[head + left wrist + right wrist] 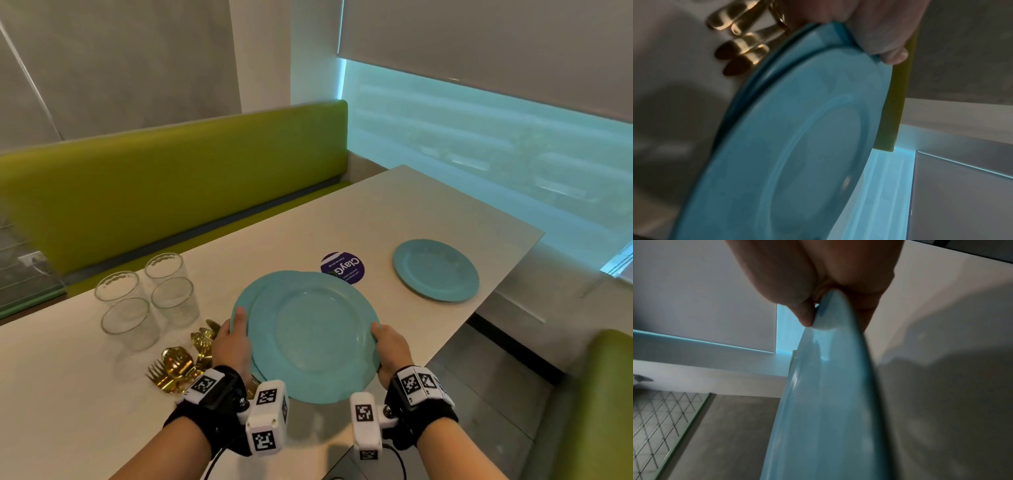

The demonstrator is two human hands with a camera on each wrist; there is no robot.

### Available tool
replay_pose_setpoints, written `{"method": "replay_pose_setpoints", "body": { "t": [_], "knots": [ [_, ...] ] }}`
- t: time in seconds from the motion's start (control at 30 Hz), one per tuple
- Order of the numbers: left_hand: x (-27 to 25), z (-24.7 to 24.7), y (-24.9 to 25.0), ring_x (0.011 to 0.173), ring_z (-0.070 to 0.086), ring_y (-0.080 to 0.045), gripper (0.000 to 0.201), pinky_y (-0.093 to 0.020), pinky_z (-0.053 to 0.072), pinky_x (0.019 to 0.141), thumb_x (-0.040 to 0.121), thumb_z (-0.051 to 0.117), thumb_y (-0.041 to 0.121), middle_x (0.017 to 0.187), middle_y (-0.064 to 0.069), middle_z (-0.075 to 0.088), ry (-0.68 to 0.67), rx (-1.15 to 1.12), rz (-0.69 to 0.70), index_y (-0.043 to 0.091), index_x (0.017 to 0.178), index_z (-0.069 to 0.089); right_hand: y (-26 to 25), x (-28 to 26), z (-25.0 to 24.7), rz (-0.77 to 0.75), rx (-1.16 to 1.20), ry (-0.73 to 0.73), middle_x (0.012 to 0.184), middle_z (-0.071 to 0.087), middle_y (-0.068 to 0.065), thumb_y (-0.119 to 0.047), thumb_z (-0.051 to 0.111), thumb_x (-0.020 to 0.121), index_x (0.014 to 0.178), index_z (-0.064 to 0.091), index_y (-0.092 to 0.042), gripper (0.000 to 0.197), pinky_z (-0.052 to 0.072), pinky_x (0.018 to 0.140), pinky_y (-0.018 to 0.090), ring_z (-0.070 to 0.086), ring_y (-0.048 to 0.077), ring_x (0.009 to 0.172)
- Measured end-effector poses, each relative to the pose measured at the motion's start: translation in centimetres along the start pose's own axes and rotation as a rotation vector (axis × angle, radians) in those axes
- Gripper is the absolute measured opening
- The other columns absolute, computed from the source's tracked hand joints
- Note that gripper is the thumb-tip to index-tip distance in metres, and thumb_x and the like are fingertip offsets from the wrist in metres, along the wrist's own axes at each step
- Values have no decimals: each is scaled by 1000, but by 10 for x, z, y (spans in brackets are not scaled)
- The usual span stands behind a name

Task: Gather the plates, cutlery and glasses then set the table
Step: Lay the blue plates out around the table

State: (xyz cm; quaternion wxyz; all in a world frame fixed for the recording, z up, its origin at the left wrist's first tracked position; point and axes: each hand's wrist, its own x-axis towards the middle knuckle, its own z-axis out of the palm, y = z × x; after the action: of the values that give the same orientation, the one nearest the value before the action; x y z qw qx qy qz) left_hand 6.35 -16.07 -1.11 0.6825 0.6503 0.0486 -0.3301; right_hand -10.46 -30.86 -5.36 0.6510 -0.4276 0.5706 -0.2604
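Mid-setting, both hands held blue plates above the table's [394,212] near edge: the right hand [392,349] pinched the top plate [315,339], the left hand [233,346] gripped the stack [244,301] beneath, seemingly bound for another place like the plate [435,270] near the right edge.

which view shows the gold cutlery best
The head view: the cutlery lies in a pile on the table beside the left hand. The left wrist view catches only blurred handles; the right wrist view shows none.
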Motion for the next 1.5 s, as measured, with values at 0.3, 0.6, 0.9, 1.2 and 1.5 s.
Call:
{"method": "replay_pose_setpoints", "body": {
  "t": [0.3, 0.6, 0.9, 1.2, 1.5],
  "knots": [
    [18, -43, 32, 105, 61, -32, 50, -50, 49, 95, 86, 50, 52, 119, -9, 64, 262, 17, 134, 18, 120, 59, 20, 0, -18, 55, 177, 239, 101, 56, 17, -7, 38, 97, 113, 53, 3, 24, 46, 91, 54, 54, 30, 89],
    [17, -66, 47, 94, 60, -27, 40, -36, 51, 84, 94, 47, 42, 110, -9, 62, 339, -110, 147, 13, 119, 58, 67, 23, -22, 87, -71, 299, 107, 61, 28, -12, 36, 97, 112, 54, 17, 37, 47, 93, 53, 59, 43, 100],
    [17, -68, 42, 102, 62, -30, 45, -38, 52, 85, 92, 47, 45, 118, -8, 63, 302, -110, 113, 16, 125, 55, 57, 2, -15, 125, -105, 225, 116, 61, 25, -12, 52, 92, 120, 54, 10, 36, 49, 84, 40, 60, 35, 93],
    [12, -63, 40, 93, 59, -27, 42, -39, 51, 85, 93, 47, 45, 108, -5, 61, 254, -113, 117, 15, 121, 56, 57, 1, -28, 105, -523, 177, 113, 64, 24, -13, 54, 90, 110, 62, 7, 30, 40, 73, 29, 54, 29, 85],
    [5, -51, 44, 92, 60, -28, 40, -39, 51, 83, 94, 46, 44, 106, -6, 62, 170, -124, 114, 15, 119, 57, 31, -8, -33, 77, -772, 173, 107, 67, 18, -15, 52, 88, 106, 68, 2, 29, 48, 83, 32, 61, 31, 92]
  ]
}}
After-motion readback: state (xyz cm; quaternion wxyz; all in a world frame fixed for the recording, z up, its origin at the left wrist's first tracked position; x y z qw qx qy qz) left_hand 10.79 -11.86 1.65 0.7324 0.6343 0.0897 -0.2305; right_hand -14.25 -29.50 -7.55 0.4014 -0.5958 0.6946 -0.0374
